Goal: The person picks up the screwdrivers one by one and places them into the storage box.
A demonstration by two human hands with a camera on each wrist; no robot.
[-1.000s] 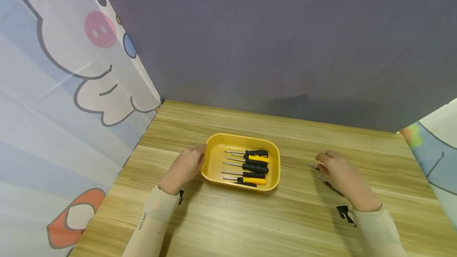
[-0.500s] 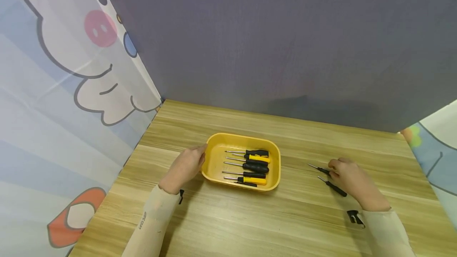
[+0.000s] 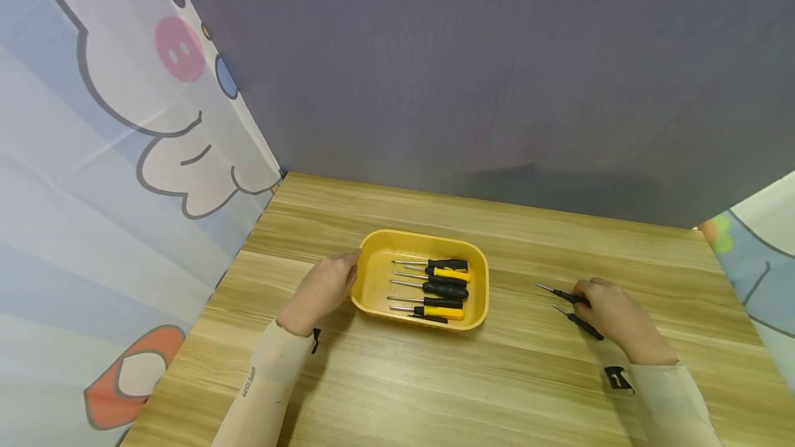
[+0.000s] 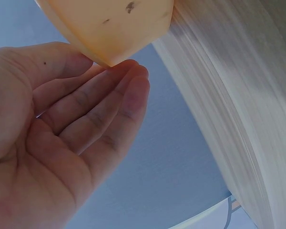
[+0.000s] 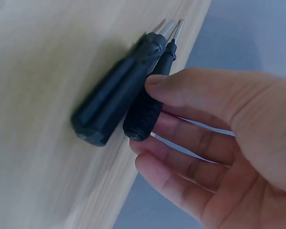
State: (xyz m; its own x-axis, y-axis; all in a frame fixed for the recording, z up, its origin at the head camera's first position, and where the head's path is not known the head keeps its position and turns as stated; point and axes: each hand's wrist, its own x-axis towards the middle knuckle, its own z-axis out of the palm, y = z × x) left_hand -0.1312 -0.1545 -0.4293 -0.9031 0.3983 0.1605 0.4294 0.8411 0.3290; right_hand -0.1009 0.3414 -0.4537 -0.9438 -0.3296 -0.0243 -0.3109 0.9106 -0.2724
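Note:
My left hand (image 3: 319, 293) pinches the left rim of a yellow plastic box (image 3: 375, 285) between thumb and fingers. The left wrist view shows the box's corner (image 4: 109, 28) between the thumb and fingertips. On the right, my right hand (image 3: 615, 319) grips the handle of a slim black screwdriver (image 5: 144, 112), thumb on one side and fingers on the other. Its metal shaft points left, toward the box. A second black screwdriver (image 3: 586, 327) lies beside it on the table, nearer to me, apart from my fingers.
Several screwdrivers with black or yellow handles (image 3: 444, 290) lie in the box, shafts pointing left. The wooden table (image 3: 435, 385) ends at a grey panel (image 3: 435, 88) behind. Cartoon-printed cloth (image 3: 112, 240) hangs at the left.
My right hand has moved right and toward me, uncovering both loose screwdrivers, and its fingers now grip the farther one's handle. The left hand and box have stayed put.

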